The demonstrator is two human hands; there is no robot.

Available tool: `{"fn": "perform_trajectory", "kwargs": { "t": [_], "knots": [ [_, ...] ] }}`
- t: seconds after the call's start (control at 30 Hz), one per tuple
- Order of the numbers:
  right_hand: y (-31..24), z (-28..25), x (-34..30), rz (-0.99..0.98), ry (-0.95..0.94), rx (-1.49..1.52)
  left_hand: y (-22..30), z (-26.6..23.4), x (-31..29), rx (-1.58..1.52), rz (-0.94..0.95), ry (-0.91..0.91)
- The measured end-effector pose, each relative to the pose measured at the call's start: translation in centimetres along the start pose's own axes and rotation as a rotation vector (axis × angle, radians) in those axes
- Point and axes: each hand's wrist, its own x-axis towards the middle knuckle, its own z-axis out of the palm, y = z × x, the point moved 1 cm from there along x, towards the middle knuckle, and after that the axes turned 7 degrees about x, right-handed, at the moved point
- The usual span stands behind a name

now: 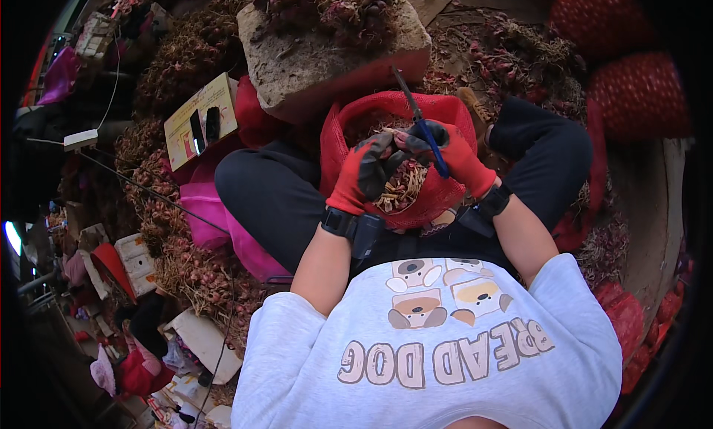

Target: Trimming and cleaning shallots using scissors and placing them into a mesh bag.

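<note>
Off to the left, heap and carton: bulbs with dry stalks lay piled near a yellow carton, which carried two dark phone-like devices.
Left glove: the left hand had its grip drawn narrow, seemingly pinching a small reddish bulb; the fingers hid much of it.
Reddish bulb: it sat at the left fingertips, between the two hands and above the sack's mouth; whether the right fingers touched it too, I could not tell.
Open sack: dry clippings lay inside the red mesh sack between the legs, so I took the step in hand for cleaning a bulb.
Right glove: the right hand had its grip closed around blue-handled scissors, blades pointing away from the body.
Scissors' next move: in my judgement, it called for a steady left pinch and blades turned toward the stalk.
Far right, bulging sacks: red ones stood well apart from both hands.
</note>
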Motion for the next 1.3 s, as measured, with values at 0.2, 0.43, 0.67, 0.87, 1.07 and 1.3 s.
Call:
{"fn": "perform_trajectory", "kwargs": {
  "t": [0.2, 0.43, 0.67, 0.87, 1.07, 1.3],
  "knots": [
    [1.7, -0.6, 0.0, -0.519, 0.022, -0.765, -0.8, -0.3, -0.9, -0.062, -0.26, 0.041],
    [2.3, -0.2, 0.2, -0.532, -0.014, -0.874, -0.6, -1.6, -1.2, 0.893, 0.277, -0.078],
    [2.4, -0.1, 0.1, -0.149, 0.019, -0.213, -0.5, -0.6, -1.4, 0.561, 0.083, -0.017],
    [3.7, -1.7, 0.3, -0.001, -0.019, 0.32, 0.5, -0.2, -0.6, 0.676, 0.275, -0.029],
    [4.6, -2.5, 0.4, 0.126, 0.024, 0.548, 0.9, 1.0, -0.5, 0.042, -0.187, 0.052],
    [3.8, -1.3, 0.4, -0.164, 0.08, -0.213, 0.0, 0.5, -0.7, -0.049, -0.243, 0.154]
  ]
}}
